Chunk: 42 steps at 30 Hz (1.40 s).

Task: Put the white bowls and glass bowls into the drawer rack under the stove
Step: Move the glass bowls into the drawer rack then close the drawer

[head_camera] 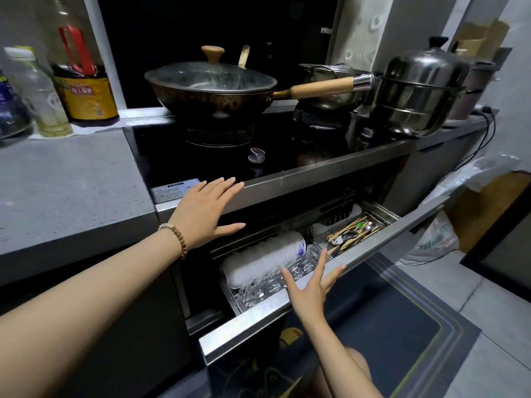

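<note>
The drawer rack (373, 242) under the stove is pulled partly out. A row of white bowls (264, 258) stands on edge in its left half. Several glass bowls (267, 285) stand in front of them, next to the drawer's steel front. My left hand (205, 211) is open with its fingers spread, held at the stove's front edge above the drawer. My right hand (311, 285) is open too, with straight fingers against the top of the drawer front, beside the glass bowls. Neither hand holds anything.
A cutlery basket (350, 232) with chopsticks and spoons fills the drawer's right half. On the stove (218, 165) stand a lidded wok (211, 87), a small pot (330, 90) and a steel steamer (416, 90). Bottles (83, 79) stand on the grey counter (66, 191) at left.
</note>
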Each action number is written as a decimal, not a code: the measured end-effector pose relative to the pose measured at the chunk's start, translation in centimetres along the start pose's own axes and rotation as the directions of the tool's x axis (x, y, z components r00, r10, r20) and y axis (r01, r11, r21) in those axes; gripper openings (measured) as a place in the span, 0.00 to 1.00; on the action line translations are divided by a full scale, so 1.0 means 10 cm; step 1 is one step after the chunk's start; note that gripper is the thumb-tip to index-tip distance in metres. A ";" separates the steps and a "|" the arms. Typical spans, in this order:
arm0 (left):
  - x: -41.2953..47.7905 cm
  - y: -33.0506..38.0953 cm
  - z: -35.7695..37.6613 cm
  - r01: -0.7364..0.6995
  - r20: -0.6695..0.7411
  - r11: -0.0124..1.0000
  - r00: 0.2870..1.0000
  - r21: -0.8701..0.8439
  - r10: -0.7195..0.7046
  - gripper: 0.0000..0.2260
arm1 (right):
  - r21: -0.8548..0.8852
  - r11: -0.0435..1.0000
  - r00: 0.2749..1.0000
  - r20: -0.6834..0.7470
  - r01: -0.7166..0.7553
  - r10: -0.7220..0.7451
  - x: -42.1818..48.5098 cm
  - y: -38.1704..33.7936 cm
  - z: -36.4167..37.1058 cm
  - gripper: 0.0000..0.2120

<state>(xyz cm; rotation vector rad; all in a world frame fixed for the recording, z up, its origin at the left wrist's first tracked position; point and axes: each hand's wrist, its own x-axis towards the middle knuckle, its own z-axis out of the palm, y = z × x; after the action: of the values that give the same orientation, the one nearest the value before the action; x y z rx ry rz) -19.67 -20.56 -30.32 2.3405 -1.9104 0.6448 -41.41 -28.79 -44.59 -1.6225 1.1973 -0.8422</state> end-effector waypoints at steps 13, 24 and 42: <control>0.02 -0.01 0.01 -0.010 0.014 1.000 1.000 0.024 0.009 0.39 | -0.032 0.999 0.984 0.177 0.017 -0.011 0.43 -0.18 0.30 0.45; 0.03 -0.02 0.03 -0.010 0.019 1.000 1.000 0.029 0.009 0.40 | 0.019 1.000 0.945 0.326 0.001 -0.007 0.83 -0.40 0.54 0.47; 0.03 -0.03 0.04 -0.019 0.023 1.000 1.000 0.019 0.018 0.41 | 0.086 0.995 0.903 0.429 -0.048 0.007 0.97 -0.49 0.65 0.51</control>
<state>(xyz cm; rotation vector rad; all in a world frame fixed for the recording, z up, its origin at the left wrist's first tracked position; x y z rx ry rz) -19.19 -20.90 -30.55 2.3547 -1.9463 0.6430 -31.14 -35.78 -42.16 -1.6025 0.8518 -0.4775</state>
